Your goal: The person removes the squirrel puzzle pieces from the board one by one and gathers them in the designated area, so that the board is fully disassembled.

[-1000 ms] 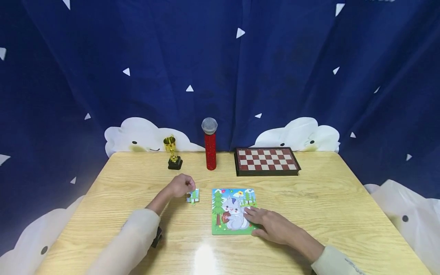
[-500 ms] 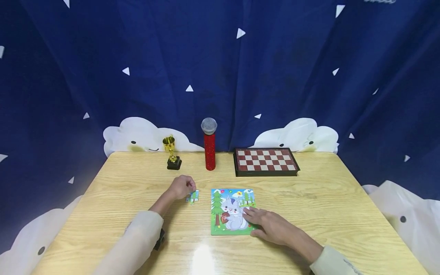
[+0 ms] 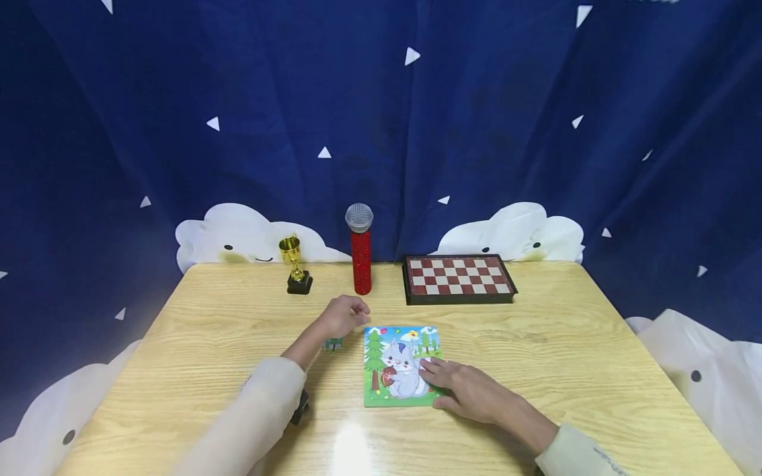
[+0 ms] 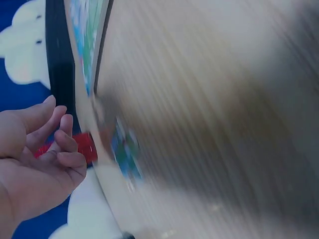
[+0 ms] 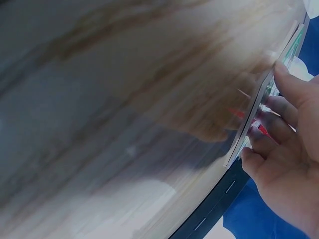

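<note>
A square picture puzzle [image 3: 405,383] with a grey squirrel holding an acorn lies flat on the table. My right hand [image 3: 473,390] rests on its right side, fingers extended over the picture and thumb by the lower right edge. My left hand [image 3: 343,316] hovers just off the puzzle's upper left corner; its fingers [image 4: 65,142] are loosely curled, and nothing shows between them and the thumb. Below that hand a small puzzle piece [image 3: 334,344] printed with trees lies on the table, partly hidden by the hand. The same piece [image 4: 127,149] appears blurred in the left wrist view.
Along the back of the wooden table [image 3: 559,344] stand a gold trophy cup [image 3: 292,254] on a black base, a red microphone [image 3: 361,261], and a red-and-white checkered board [image 3: 458,276]. A dark blue curtain [image 3: 381,99] hangs behind.
My left hand has lifted from the small puzzle piece and moved right, toward the puzzle's upper left corner. My right hand stays resting on the puzzle.
</note>
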The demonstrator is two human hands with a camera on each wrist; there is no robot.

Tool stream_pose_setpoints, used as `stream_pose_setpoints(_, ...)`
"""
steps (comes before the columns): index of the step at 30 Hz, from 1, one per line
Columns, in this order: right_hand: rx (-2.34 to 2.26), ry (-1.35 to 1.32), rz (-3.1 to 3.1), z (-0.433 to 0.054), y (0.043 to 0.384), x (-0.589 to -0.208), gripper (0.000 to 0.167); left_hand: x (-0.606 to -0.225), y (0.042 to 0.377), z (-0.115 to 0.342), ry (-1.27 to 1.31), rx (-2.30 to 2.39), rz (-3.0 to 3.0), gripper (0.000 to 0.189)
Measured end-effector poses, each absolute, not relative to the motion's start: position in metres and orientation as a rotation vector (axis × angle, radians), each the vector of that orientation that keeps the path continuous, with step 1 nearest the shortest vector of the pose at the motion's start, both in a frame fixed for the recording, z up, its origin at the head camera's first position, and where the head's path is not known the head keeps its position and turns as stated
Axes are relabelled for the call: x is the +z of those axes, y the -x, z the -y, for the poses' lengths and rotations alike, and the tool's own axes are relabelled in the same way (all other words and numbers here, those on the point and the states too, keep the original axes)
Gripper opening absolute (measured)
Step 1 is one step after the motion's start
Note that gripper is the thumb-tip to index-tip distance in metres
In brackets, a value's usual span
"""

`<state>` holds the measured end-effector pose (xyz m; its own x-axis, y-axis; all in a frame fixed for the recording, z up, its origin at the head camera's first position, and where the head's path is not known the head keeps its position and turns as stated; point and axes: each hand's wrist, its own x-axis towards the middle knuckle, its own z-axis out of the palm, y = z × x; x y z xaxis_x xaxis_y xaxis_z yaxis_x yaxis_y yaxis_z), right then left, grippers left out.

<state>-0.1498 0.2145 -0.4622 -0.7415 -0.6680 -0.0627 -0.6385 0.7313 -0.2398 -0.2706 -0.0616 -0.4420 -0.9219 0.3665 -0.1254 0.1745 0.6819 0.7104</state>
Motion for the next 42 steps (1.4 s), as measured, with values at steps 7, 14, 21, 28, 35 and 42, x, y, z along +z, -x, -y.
stream_pose_setpoints(7, -0.33, 1.031, -2.779, -0.214, 0.149, -0.463, 0.057, -0.444, 0.265, 0.031, -0.577, 1.078, -2.531, 0.021)
stream_pose_setpoints(14, -0.327, 1.011, -2.77, -0.215, 0.15, -0.463, 0.056, -0.451, 0.26, 0.009, -0.668, 1.066, -2.491, 0.02)
stream_pose_setpoints(21, -0.334, 1.061, -2.781, -0.214, 0.15, -0.462, 0.054, -0.456, 0.255, -0.001, -0.695, 0.995, -2.476, 0.029)
stream_pose_setpoints(28, -0.323, 1.085, -2.789, -0.215, 0.15, -0.462, 0.054, -0.456, 0.25, -0.007, -0.599, 0.972, -2.461, 0.031)
stream_pose_setpoints(35, -0.317, 1.085, -2.784, -0.216, 0.151, -0.463, 0.054, -0.456, 0.251, -0.01, -0.557, 0.932, -2.465, 0.035)
stream_pose_setpoints(42, -0.322, 1.1, -2.785, -0.215, 0.151, -0.463, 0.054, -0.457, 0.255, -0.008, -0.54, 0.946, -2.438, 0.043)
